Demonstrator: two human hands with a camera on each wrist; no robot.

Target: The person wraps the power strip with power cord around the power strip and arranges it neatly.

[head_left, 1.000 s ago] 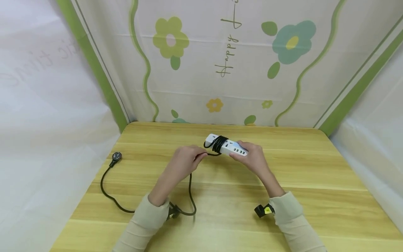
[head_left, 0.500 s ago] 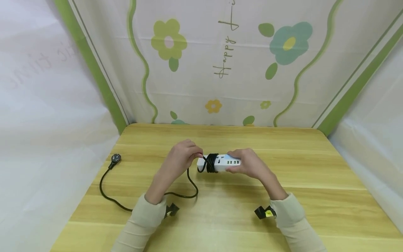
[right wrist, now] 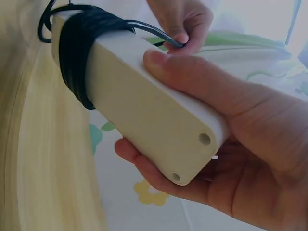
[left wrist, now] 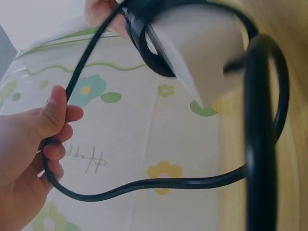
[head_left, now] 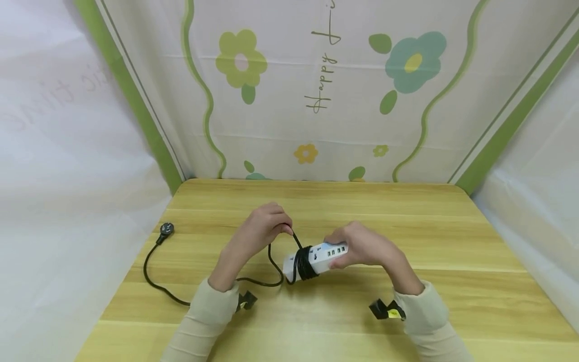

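Right grip clasps the power strip (long axis slanting, USB end rightward), left grip pinching its cord.

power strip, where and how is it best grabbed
The power strip is probably best gripped at its USB ports end, from the right, thumb and fingers on opposite long sides: it's a narrow bar, that end points right, and the cord wraps it farther left. The right hand holds it there.

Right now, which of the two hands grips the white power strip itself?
The right hand: it grips the power strip at the end with the USB ports. The left hand holds only the black cord.
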